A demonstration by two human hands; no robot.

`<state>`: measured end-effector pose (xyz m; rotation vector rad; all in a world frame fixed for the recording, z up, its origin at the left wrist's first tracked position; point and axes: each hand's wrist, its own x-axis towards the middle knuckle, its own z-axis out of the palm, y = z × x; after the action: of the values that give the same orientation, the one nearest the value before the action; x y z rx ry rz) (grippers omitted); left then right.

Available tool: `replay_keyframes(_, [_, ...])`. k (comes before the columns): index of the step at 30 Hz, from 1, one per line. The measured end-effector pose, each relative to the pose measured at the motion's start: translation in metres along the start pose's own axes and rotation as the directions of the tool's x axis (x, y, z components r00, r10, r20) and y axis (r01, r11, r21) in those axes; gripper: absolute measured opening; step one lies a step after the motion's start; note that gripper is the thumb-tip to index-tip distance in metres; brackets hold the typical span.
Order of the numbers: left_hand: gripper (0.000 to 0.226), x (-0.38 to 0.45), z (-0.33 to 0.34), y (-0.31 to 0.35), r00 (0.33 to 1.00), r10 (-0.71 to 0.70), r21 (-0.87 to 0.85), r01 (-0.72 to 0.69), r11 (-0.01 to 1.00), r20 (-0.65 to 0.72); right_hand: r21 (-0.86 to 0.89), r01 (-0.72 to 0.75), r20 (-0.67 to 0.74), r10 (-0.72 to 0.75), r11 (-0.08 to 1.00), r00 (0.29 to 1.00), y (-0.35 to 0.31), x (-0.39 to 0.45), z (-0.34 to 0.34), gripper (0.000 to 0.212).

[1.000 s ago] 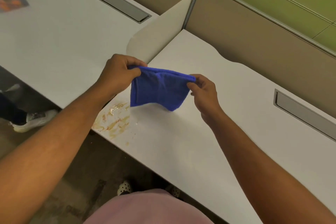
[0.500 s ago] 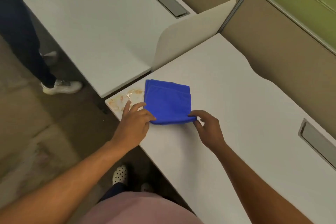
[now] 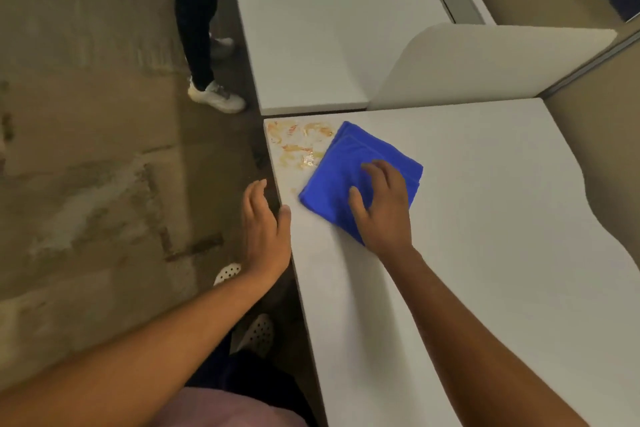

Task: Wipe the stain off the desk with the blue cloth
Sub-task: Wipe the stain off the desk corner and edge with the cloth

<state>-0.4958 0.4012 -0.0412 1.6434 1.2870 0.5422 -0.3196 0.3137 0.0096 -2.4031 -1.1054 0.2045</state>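
Two hands we see: our right hand lies flat on the folded cloth, fingers spread. The cloth rests on the desk, just beside the stain. Our left hand touches the desk edge, fingers loosely together, holding nothing.

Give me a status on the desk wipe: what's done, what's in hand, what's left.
Done: the blue cloth is folded and lying flat on the desk, beside the stain. In hand: the right hand rests flat on top of the cloth; the left hand is open at the desk edge. Left: all the wiping, since the orange smears at the corner look untouched.
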Motion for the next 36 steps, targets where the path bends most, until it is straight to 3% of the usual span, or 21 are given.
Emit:
replay_keyframes(2, [0.062, -0.007, 0.016, 0.005, 0.979, -0.201, -0.09, 0.199, 0.976, -0.016, -0.109, 0.005, 0.099, 0.005, 0.994, 0.995, -0.003, 0.033, 0.016, 0.078])
replay_keyframes(4, [0.066, -0.014, 0.033, 0.01, 0.949, -0.313, -0.138, 0.306, 0.942, -0.029, -0.242, -0.017, 0.195, 0.066, 0.97, 0.979, -0.002, 0.06, 0.034, 0.101])
replay_keyframes(8, [0.073, -0.025, 0.054, 0.009, 0.923, -0.372, -0.192, 0.349, 0.917, -0.095, -0.322, -0.005, 0.184, 0.067, 0.947, 0.981, -0.001, 0.09, 0.059, 0.113])
replay_keyframes(11, [0.083, -0.023, 0.058, 0.002, 0.935, -0.331, -0.149, 0.312, 0.938, -0.126, -0.322, 0.08, 0.188, -0.019, 0.943, 0.982, -0.004, 0.104, 0.068, 0.114])
replay_keyframes(18, [0.07, -0.021, 0.062, 0.0, 0.915, -0.368, -0.28, 0.315, 0.907, -0.166, -0.34, 0.218, 0.244, -0.138, 0.915, 0.96, -0.029, 0.092, 0.081, 0.114])
replay_keyframes(23, [0.07, -0.023, 0.055, 0.007, 0.936, -0.29, -0.255, 0.236, 0.938, -0.201, -0.254, 0.344, 0.3, -0.265, 0.904, 0.916, -0.038, 0.057, 0.086, 0.086])
replay_keyframes(27, [0.069, -0.026, 0.055, 0.009, 0.902, -0.393, -0.247, 0.346, 0.905, -0.178, -0.151, 0.478, 0.385, -0.394, 0.865, 0.834, 0.002, 0.061, 0.066, 0.069])
replay_keyframes(31, [0.065, -0.028, 0.056, 0.01, 0.882, -0.431, -0.269, 0.376, 0.887, -0.19, -0.177, 0.348, 0.314, -0.282, 0.921, 0.907, 0.015, 0.113, 0.057, 0.064])
replay_keyframes(36, [0.065, -0.035, 0.058, 0.009, 0.86, -0.482, -0.295, 0.422, 0.857, -0.168, -0.285, 0.186, 0.245, -0.116, 0.94, 0.962, -0.018, 0.124, 0.077, 0.078])
